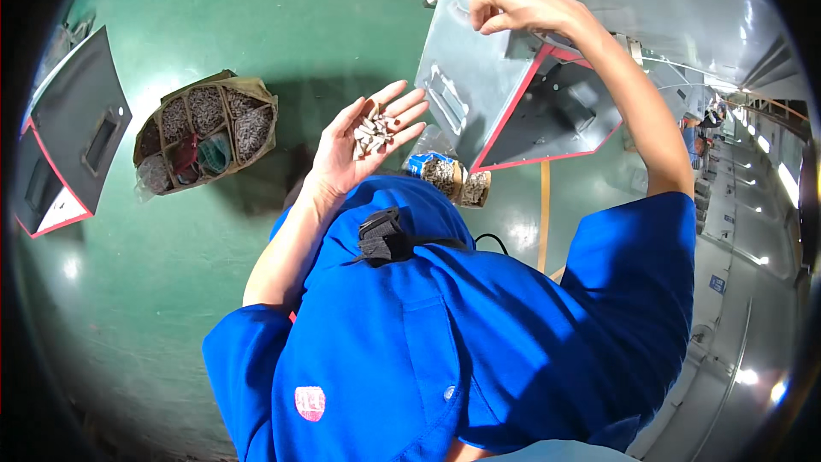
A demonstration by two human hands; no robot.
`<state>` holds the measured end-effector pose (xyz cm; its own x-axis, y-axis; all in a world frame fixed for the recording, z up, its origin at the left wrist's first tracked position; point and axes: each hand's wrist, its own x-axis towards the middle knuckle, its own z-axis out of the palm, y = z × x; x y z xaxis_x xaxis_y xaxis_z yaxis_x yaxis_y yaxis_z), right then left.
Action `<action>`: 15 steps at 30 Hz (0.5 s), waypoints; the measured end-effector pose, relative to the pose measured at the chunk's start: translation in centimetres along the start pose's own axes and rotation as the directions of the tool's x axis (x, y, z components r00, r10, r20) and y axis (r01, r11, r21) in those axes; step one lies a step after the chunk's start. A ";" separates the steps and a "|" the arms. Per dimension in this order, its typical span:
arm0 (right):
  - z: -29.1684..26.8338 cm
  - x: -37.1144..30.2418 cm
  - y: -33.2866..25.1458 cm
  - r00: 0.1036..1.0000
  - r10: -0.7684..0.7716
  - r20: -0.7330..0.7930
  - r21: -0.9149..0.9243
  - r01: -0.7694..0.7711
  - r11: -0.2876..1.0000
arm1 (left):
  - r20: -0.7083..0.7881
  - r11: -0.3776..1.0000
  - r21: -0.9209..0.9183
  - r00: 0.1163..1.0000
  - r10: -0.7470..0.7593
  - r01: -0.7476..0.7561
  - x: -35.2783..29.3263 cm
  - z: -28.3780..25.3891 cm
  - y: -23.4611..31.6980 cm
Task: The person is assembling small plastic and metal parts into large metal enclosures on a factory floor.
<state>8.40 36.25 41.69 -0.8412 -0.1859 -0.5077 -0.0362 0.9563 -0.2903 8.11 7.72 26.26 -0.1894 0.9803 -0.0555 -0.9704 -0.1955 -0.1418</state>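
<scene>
My left hand is held palm up with its fingers spread. A heap of small whitish plug-like pieces rests in that palm and against the fingers. My right hand reaches over the top of a grey panel housing with red edges, its fingers curled together. What those fingers hold, if anything, is too small to make out. The housing's upper face has a slot-shaped cutout close to my left fingertips, and one side of it gapes dark.
On the green floor at left stands a divided carton of small pieces. Smaller open boxes of similar pieces sit between me and the housing. Another grey red-edged housing is at far left. A large curved grey surface fills the upper right.
</scene>
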 end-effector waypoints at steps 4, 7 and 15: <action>0.7 0.1 0.9 0.977 -0.064 0.205 -0.143 0.095 0.985 | 0.005 1.000 0.009 1.000 0.025 -0.025 -0.2 -0.1 0.1; 1.9 -0.3 0.3 0.962 0.011 0.274 -0.083 0.012 0.997 | -0.013 0.998 0.011 0.998 0.056 -0.056 -0.2 -0.4 0.0; 2.2 0.1 -0.2 0.923 0.139 0.358 -0.345 -0.008 0.939 | 0.026 0.993 -0.096 0.997 0.078 -0.075 -0.3 0.2 0.0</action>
<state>9.46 35.56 39.91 -0.5887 -0.1197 -0.7994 -0.2135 0.9769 0.0109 8.17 7.45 26.43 -0.2686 0.9624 -0.0404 -0.9345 -0.2706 -0.2311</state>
